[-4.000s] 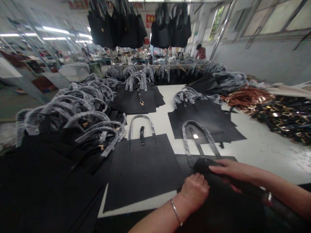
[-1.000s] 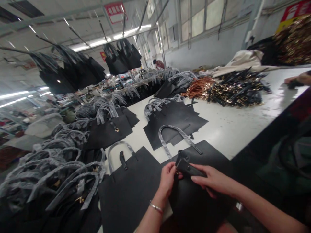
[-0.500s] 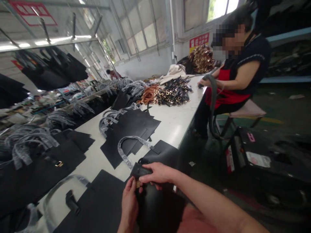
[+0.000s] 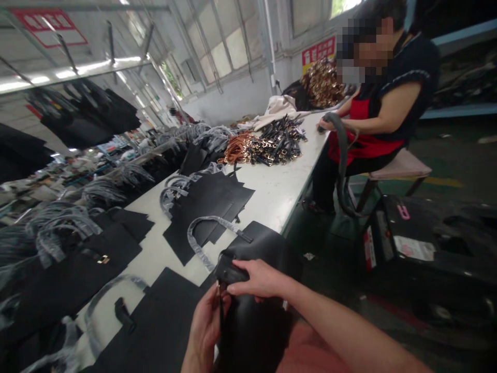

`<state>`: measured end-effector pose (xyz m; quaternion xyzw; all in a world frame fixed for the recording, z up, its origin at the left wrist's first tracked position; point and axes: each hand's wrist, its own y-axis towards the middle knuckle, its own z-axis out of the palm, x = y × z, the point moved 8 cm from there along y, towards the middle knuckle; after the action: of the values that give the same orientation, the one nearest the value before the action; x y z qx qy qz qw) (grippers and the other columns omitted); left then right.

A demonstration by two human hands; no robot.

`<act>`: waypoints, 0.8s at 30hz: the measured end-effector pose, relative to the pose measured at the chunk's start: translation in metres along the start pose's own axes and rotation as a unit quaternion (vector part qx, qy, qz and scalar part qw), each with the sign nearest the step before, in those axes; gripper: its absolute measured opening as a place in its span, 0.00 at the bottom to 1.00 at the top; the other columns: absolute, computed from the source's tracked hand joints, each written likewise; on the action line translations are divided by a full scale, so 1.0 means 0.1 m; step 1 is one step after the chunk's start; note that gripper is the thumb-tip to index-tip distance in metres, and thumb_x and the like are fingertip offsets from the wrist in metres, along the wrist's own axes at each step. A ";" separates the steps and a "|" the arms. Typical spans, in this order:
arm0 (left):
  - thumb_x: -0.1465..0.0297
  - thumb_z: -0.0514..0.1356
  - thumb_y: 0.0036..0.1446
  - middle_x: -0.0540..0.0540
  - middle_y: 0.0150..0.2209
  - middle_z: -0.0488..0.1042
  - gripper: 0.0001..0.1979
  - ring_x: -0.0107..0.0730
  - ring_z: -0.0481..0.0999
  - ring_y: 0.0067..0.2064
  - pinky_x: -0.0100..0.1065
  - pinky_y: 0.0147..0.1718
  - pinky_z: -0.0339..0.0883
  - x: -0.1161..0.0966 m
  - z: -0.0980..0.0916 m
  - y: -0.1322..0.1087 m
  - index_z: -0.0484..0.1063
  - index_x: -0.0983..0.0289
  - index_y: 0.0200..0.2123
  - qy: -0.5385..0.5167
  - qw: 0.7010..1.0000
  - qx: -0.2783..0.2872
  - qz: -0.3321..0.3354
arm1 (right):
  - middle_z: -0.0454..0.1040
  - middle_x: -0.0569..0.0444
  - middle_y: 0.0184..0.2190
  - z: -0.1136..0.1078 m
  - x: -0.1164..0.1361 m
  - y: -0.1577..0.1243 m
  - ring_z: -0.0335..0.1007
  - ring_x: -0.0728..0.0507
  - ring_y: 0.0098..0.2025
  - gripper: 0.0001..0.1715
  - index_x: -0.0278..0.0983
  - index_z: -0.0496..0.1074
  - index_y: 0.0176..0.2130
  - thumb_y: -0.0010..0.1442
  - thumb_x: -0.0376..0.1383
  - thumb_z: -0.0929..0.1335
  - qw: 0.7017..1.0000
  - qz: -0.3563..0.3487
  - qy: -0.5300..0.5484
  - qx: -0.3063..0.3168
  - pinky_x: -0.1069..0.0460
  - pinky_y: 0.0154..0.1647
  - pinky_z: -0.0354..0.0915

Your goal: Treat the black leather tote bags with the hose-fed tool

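Observation:
In the head view, a black handbag (image 4: pixel 256 324) lies across the table edge and my lap. Its handle (image 4: pixel 202 220) is wrapped in clear plastic and arches to the left. My right hand (image 4: pixel 258 280) is closed on the bag's upper part, thumb pressed along a folded black leather flap (image 4: pixel 229 272). Just below, my left hand (image 4: pixel 207 316) is closed on a narrow black strap (image 4: pixel 221 311) with a gold-coloured fitting (image 4: pixel 218 286) at its top. The strap is seen edge-on; the fingers partly hide it. Both hands almost meet at the flap.
Flat black bag pieces (image 4: pixel 209 204) lie on the white table (image 4: pixel 272 194), more (image 4: pixel 163 311) nearer me. Beyond are piled black straps with gold buckles (image 4: pixel 279 142) and brown straps (image 4: pixel 237 147). A co-worker (image 4: pixel 388 103) sits at the far right; a black machine (image 4: pixel 423 243) stands below.
My left hand has turned, so the gold fitting now shows edge-on and a dark strip hangs below it. My right hand stays on the bag. The view has shifted slightly.

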<state>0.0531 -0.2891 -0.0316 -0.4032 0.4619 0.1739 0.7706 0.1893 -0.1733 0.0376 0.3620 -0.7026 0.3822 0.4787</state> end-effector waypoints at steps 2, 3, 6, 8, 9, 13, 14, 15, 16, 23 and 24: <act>0.74 0.63 0.53 0.50 0.31 0.77 0.04 0.24 0.72 0.28 0.23 0.27 0.66 0.05 0.12 -0.08 0.78 0.64 0.33 -0.010 0.999 0.045 -0.005 | 0.78 0.52 0.30 -0.02 -0.07 -0.09 0.70 0.48 0.18 0.47 0.35 0.56 0.67 0.56 0.49 0.71 1.000 0.003 0.004 -0.007 0.57 0.17 0.64; 0.72 0.66 0.50 0.51 0.33 0.78 0.07 0.23 0.72 0.29 0.23 0.27 0.65 0.06 0.14 -0.10 0.78 0.65 0.35 -0.012 0.999 0.044 0.012 | 0.76 0.53 0.28 -0.03 -0.11 -0.12 0.69 0.49 0.18 0.46 0.34 0.55 0.68 0.58 0.48 0.70 1.000 0.004 0.003 -0.010 0.57 0.16 0.63; 0.67 0.70 0.44 0.54 0.34 0.78 0.16 0.25 0.73 0.31 0.24 0.30 0.65 0.07 0.13 -0.10 0.78 0.66 0.38 0.014 0.995 0.019 0.099 | 0.71 0.57 0.24 0.00 -0.23 -0.13 0.66 0.50 0.14 0.43 0.32 0.52 0.68 0.62 0.46 0.66 1.000 0.014 0.003 0.014 0.58 0.11 0.60; 0.64 0.70 0.45 0.55 0.35 0.78 0.18 0.27 0.74 0.32 0.26 0.32 0.65 0.08 0.09 -0.07 0.77 0.66 0.39 0.031 0.989 0.002 0.146 | 0.69 0.60 0.22 0.05 -0.28 -0.10 0.65 0.51 0.13 0.41 0.35 0.53 0.68 0.62 0.45 0.66 0.998 0.030 0.032 0.046 0.59 0.10 0.60; 0.63 0.69 0.46 0.55 0.35 0.78 0.18 0.28 0.74 0.33 0.27 0.33 0.65 0.08 0.07 -0.06 0.77 0.66 0.40 0.040 0.986 -0.005 0.163 | 0.68 0.61 0.22 0.09 -0.29 -0.09 0.64 0.51 0.13 0.40 0.37 0.54 0.67 0.62 0.45 0.66 0.996 0.035 0.049 0.066 0.59 0.10 0.60; 0.63 0.64 0.51 0.55 0.36 0.78 0.16 0.33 0.74 0.36 0.30 0.36 0.67 0.07 0.01 -0.06 0.78 0.66 0.41 0.120 0.970 -0.019 0.211 | 0.67 0.62 0.21 0.19 -0.19 -0.06 0.63 0.52 0.12 0.34 0.37 0.61 0.63 0.62 0.47 0.67 0.987 0.044 0.096 0.118 0.60 0.10 0.60; 0.64 0.63 0.52 0.56 0.36 0.78 0.15 0.34 0.74 0.37 0.31 0.37 0.67 0.06 0.00 -0.07 0.78 0.66 0.41 0.139 0.965 -0.023 0.220 | 0.67 0.62 0.21 0.20 -0.16 -0.05 0.63 0.52 0.12 0.34 0.37 0.62 0.62 0.62 0.48 0.67 0.988 0.048 0.097 0.114 0.60 0.10 0.60; 0.66 0.63 0.52 0.56 0.37 0.78 0.14 0.35 0.74 0.38 0.32 0.38 0.67 0.04 -0.01 -0.08 0.78 0.65 0.41 0.154 0.961 -0.028 0.229 | 0.67 0.62 0.21 0.19 -0.14 -0.05 0.63 0.52 0.12 0.34 0.37 0.62 0.61 0.62 0.49 0.67 0.989 0.053 0.094 0.105 0.60 0.10 0.60; 0.68 0.62 0.51 0.56 0.38 0.78 0.13 0.36 0.75 0.39 0.33 0.40 0.67 0.03 -0.03 -0.09 0.78 0.65 0.40 0.165 0.956 -0.036 0.238 | 0.67 0.62 0.21 0.19 -0.14 -0.04 0.63 0.52 0.12 0.34 0.37 0.62 0.61 0.61 0.50 0.67 0.989 0.059 0.090 0.099 0.60 0.09 0.60; 0.75 0.58 0.52 0.53 0.35 0.77 0.10 0.36 0.74 0.39 0.34 0.41 0.66 -0.02 0.00 -0.13 0.79 0.63 0.35 0.240 0.925 -0.065 0.288 | 0.67 0.62 0.19 0.24 -0.14 0.06 0.64 0.50 0.12 0.38 0.35 0.59 0.62 0.60 0.53 0.66 0.992 0.076 0.060 0.075 0.58 0.10 0.59; 0.74 0.58 0.53 0.54 0.35 0.76 0.10 0.36 0.74 0.39 0.34 0.40 0.67 -0.01 0.00 -0.11 0.78 0.63 0.36 0.246 0.926 -0.069 0.276 | 0.67 0.62 0.19 0.20 -0.12 0.10 0.64 0.50 0.12 0.39 0.35 0.58 0.62 0.60 0.52 0.66 0.995 0.068 0.051 0.050 0.58 0.10 0.59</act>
<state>0.0595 -0.2956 -0.0259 -0.3420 0.7170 0.3067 0.5243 0.1759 -0.1849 0.0194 0.3165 -0.6803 0.4665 0.4684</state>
